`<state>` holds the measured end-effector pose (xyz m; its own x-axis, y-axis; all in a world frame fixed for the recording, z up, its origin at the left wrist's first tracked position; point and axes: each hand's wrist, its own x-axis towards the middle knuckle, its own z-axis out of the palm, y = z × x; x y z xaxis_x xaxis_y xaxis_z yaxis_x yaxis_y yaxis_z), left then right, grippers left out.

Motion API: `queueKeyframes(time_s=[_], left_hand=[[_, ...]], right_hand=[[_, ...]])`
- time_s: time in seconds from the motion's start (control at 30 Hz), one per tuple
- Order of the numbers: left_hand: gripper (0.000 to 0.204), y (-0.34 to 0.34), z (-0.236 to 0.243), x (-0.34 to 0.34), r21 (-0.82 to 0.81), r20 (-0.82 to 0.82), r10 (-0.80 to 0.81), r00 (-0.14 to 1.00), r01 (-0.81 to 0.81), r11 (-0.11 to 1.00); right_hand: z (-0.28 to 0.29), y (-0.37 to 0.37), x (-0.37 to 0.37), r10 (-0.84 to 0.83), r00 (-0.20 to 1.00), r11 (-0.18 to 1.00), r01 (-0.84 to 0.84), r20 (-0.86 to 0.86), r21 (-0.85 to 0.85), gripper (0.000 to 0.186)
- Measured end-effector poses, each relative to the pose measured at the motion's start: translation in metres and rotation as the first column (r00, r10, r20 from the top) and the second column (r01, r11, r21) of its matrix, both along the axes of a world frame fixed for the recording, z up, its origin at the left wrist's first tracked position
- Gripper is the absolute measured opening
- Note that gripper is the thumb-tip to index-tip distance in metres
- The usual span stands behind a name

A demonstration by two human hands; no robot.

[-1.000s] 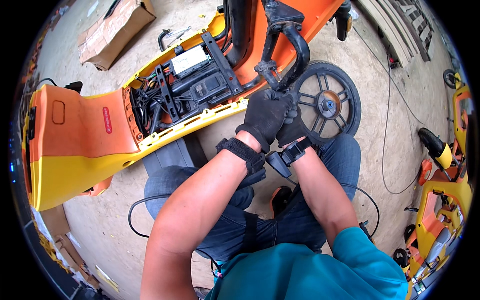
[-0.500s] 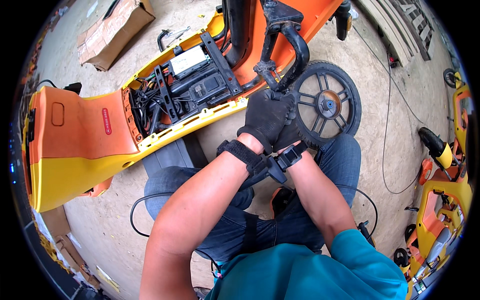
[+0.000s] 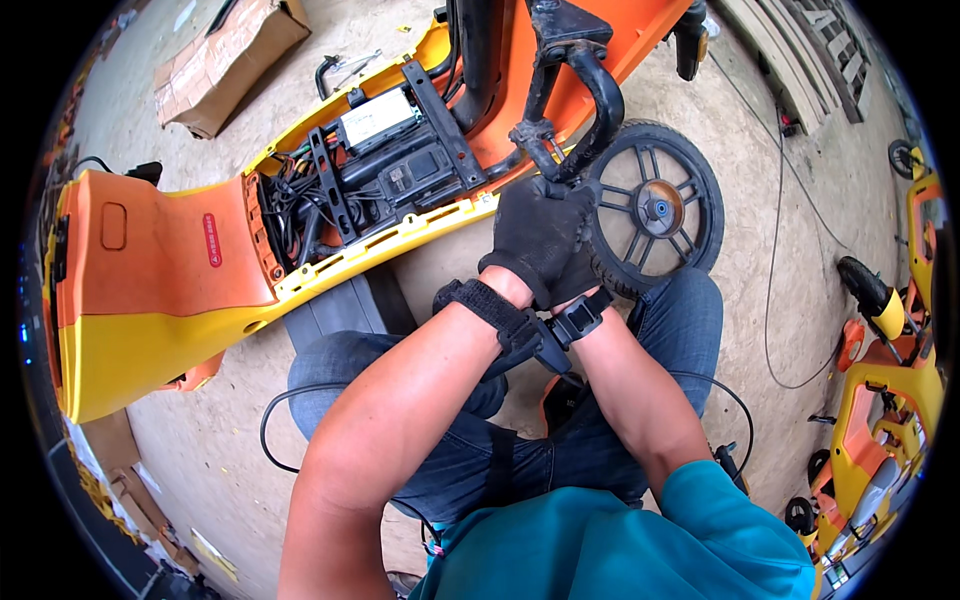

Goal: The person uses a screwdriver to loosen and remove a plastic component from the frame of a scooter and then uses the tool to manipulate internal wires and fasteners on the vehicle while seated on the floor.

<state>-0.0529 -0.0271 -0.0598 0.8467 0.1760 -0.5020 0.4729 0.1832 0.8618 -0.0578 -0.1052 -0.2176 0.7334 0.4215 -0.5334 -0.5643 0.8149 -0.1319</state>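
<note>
Left hand and right hand crowd the fork, mid-frame, fingers' grip unclear; a slip could bruise knuckles.

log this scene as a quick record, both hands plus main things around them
left hand: black-gloved, against the right hand, near the bent black tube's lower end
right hand: gloved, partly hidden; grip unclear
wheel: black, spoked, right of the hands
vehicle body: yellow and orange, wiring exposed
cardboard box: upper left, on floor
</note>
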Motion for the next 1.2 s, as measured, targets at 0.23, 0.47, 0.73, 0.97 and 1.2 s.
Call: queueKeyframes(time_s=[0.23, 0.47, 0.73, 0.97, 1.2], left_hand=[[0.018, -0.0012, -0.0028, 0.0014, 0.045, 0.018, -0.012, 1.0, 0.011, 0.999], [0.018, -0.0014, 0.0013, 0.0021, 0.051, -0.019, -0.016, 1.0, 0.017, 0.999], [0.018, -0.0026, -0.0017, 0.0021, 0.059, -0.008, 0.01, 1.0, -0.009, 0.998], [0.019, -0.0029, -0.0001, 0.0017, 0.058, -0.014, 0.003, 1.0, -0.002, 0.998], [0.02, -0.0036, 0.0024, 0.002, 0.057, -0.001, 0.0, 1.0, 0.0, 0.998]], right_hand=[[-0.0004, 0.0002, -0.0018, 0.002, 1.0, 1.0, -0.002, -0.003, -0.002, 0.022], [-0.001, 0.001, -0.0032, 0.005, 1.0, 1.0, -0.005, -0.007, 0.003, 0.023], [-0.0004, 0.001, -0.0032, 0.008, 1.0, 1.0, -0.008, -0.007, 0.006, 0.024], [-0.0004, 0.0013, -0.0045, 0.013, 1.0, 1.0, -0.013, -0.01, 0.005, 0.024], [0.0001, 0.0005, -0.0051, 0.011, 1.0, 1.0, -0.011, -0.007, 0.005, 0.025]])
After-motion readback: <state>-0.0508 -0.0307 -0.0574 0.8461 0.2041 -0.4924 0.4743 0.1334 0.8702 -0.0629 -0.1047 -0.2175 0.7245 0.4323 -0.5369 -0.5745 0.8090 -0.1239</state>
